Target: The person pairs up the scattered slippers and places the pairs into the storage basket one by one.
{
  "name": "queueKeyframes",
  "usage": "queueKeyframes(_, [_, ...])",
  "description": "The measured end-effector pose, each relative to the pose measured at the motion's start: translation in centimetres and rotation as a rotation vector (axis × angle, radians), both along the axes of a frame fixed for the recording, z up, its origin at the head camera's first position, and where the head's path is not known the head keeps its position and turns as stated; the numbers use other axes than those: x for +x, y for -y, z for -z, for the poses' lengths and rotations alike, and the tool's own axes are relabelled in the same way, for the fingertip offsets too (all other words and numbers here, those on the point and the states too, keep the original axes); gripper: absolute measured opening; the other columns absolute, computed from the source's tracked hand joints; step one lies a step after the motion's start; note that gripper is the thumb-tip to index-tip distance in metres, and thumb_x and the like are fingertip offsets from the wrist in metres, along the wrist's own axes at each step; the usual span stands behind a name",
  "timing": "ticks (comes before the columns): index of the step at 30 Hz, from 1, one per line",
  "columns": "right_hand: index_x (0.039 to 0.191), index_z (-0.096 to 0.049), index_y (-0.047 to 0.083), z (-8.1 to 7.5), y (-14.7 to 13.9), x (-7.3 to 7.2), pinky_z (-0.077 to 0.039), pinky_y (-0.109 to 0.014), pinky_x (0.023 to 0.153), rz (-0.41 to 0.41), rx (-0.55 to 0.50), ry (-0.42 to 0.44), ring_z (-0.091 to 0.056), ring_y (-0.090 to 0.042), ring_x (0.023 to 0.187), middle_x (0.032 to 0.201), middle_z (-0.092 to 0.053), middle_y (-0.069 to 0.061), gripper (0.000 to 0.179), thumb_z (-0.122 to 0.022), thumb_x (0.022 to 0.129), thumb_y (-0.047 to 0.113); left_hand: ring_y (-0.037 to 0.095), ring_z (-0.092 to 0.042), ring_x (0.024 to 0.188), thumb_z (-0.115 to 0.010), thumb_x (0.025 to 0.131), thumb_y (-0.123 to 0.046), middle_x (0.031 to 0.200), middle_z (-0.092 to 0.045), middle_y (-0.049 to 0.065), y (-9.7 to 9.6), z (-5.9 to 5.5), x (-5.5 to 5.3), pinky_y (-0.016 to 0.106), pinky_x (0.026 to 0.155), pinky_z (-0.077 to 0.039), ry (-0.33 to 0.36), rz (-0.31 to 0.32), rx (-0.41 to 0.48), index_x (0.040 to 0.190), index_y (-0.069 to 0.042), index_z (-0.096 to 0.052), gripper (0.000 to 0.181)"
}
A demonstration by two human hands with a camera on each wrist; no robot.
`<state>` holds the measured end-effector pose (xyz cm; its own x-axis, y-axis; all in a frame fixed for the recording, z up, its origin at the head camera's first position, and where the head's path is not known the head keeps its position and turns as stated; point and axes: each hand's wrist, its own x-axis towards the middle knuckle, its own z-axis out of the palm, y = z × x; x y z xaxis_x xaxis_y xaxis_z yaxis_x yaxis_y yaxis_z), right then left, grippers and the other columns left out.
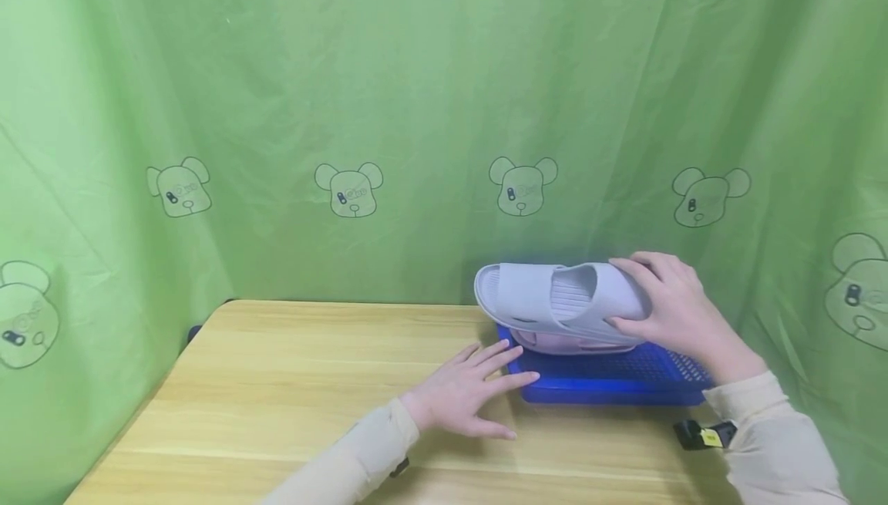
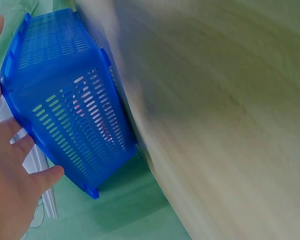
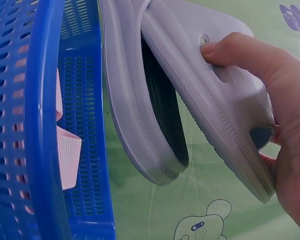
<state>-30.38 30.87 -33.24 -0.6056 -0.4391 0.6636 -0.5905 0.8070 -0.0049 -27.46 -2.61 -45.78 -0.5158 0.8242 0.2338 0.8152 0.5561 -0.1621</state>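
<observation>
Two light grey slippers (image 1: pixel 527 293) are held above the blue plastic basket (image 1: pixel 610 392) by my right hand (image 1: pixel 676 318), at their right end in the head view. In the right wrist view the thumb (image 3: pixel 232 49) presses on the strap of one slipper, and the second slipper (image 3: pixel 132 110) lies against it. Inside the basket are pink slippers (image 3: pixel 69 157), partly hidden by its wall. My left hand (image 1: pixel 461 395) is at the basket's left side with its fingers spread. Some fingertips overlap the rim; whether they touch it I cannot tell.
The basket stands on a wood-patterned table (image 1: pixel 333 382), near its back right. A green curtain (image 1: pixel 430 104) with bear prints hangs behind and on both sides. A black object with a yellow label (image 1: pixel 711 437) is beside the right sleeve.
</observation>
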Motion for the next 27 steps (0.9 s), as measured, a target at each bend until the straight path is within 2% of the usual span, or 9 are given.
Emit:
queueKeyframes(9, [0.124, -0.060, 0.008, -0.3, -1.0, 0.4, -0.036, -0.061, 0.089, 0.011, 0.028, -0.001, -0.048, -0.040, 0.109, 0.118, -0.057, -0.021, 0.084, -0.090, 0.051, 0.035, 0.023, -0.008, 0.154, -0.040, 0.085, -0.079, 0.166, -0.006, 0.000, 0.0, -0.2, 0.1, 0.051, 0.119, -0.027, 0.025, -0.001, 0.003, 0.154, -0.044, 0.002, 0.088])
queueKeyframes(27, [0.124, -0.060, 0.008, 0.0, -3.3, 0.8, -0.035, -0.061, 0.086, 0.013, 0.063, 0.009, -0.048, -0.040, 0.106, 0.118, -0.056, -0.020, 0.086, -0.090, 0.048, 0.035, 0.023, -0.012, 0.153, -0.042, 0.086, -0.078, 0.166, -0.007, -0.001, 0.0, -0.7, 0.3, 0.053, 0.118, -0.030, 0.031, -0.003, -0.009, 0.154, -0.044, -0.002, 0.087])
